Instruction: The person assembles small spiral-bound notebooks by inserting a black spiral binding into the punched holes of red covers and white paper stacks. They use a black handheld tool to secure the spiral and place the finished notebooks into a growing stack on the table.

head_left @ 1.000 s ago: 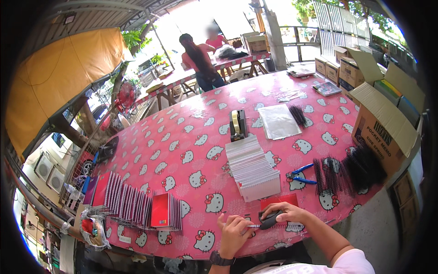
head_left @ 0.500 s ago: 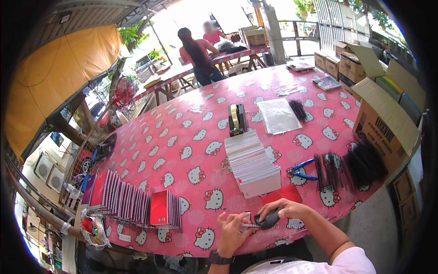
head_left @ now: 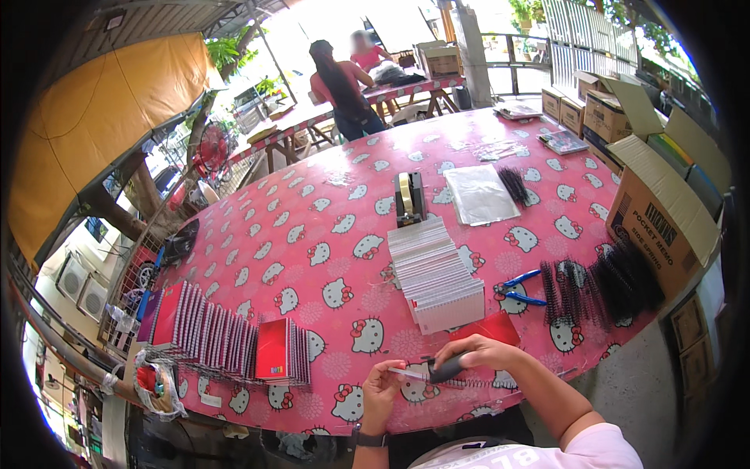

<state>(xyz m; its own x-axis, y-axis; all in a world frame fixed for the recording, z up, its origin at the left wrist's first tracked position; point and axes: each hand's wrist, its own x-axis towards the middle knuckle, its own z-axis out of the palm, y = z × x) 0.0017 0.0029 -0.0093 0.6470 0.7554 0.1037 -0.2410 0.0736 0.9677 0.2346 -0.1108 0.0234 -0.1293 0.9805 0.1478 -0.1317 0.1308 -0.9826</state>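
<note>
At the near table edge my left hand [head_left: 380,391] pinches one end of a thin notebook [head_left: 411,374], seen nearly edge-on, pale with a bit of red. My right hand [head_left: 478,356] is closed around a dark rounded tool [head_left: 447,370], whose exact kind I cannot make out. It meets the notebook's right end. From there a black spiral coil [head_left: 483,383] stretches right, over the table edge. Just beyond my right hand lies a red notebook cover [head_left: 494,328], and behind it a fanned stack of white punched notepads [head_left: 437,273].
Spiral-bound red notebooks [head_left: 219,336] stand in a row at left. Blue-handled pliers [head_left: 522,289] and black coils [head_left: 605,285] lie right, beside an open carton [head_left: 660,223]. A tape dispenser [head_left: 408,199] and clear plastic sleeves [head_left: 480,195] sit farther back. Two people work at a far table.
My left hand has drawn slightly left, away from my right hand, so more of the pale notebook shows between them. My right hand has shifted a little left with the dark tool.
</note>
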